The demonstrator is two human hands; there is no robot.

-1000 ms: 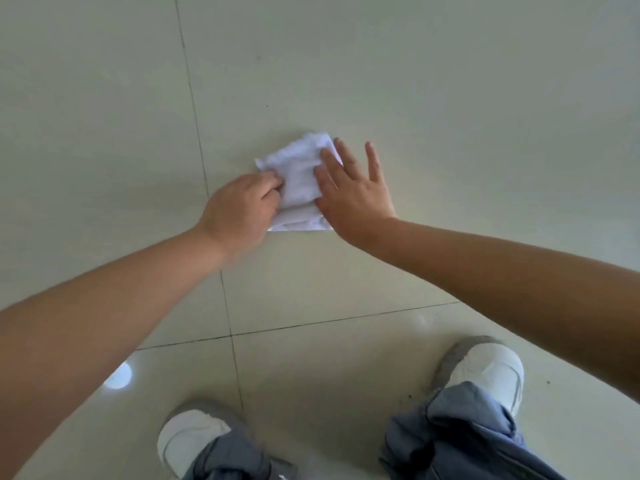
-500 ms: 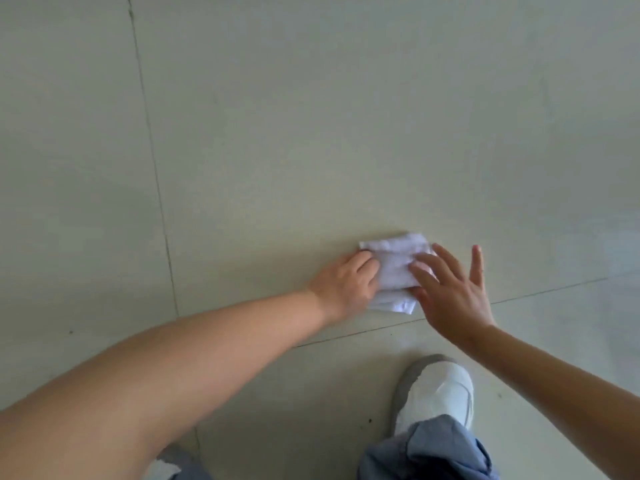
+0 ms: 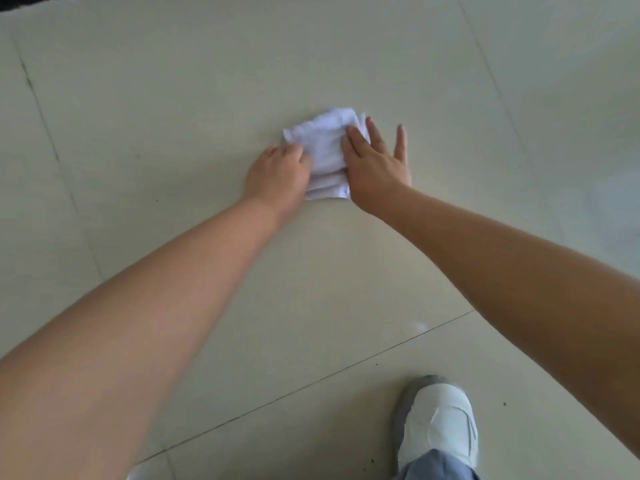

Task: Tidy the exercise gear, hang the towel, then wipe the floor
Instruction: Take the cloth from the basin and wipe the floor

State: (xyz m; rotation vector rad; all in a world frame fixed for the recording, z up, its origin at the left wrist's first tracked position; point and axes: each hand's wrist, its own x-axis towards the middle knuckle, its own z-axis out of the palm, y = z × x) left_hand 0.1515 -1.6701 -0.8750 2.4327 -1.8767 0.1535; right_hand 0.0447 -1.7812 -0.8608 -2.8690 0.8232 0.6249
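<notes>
A small folded white cloth (image 3: 325, 147) lies flat on the pale tiled floor (image 3: 346, 64). My left hand (image 3: 277, 174) grips its left edge with curled fingers. My right hand (image 3: 375, 161) presses on the cloth's right side, its fingers straight and spread, the outer ones resting on the tile. Both arms reach forward from the bottom corners of the view.
My right foot in a white and grey shoe (image 3: 438, 420) stands at the bottom right, with a blue trouser leg (image 3: 436, 469) above it. Dark grout lines cross the floor. A dark edge (image 3: 31, 0) shows at the top left corner.
Both hands and the cloth slid across the tile, first close to my right foot, then farther forward away from it. My left shoe has left the view.
</notes>
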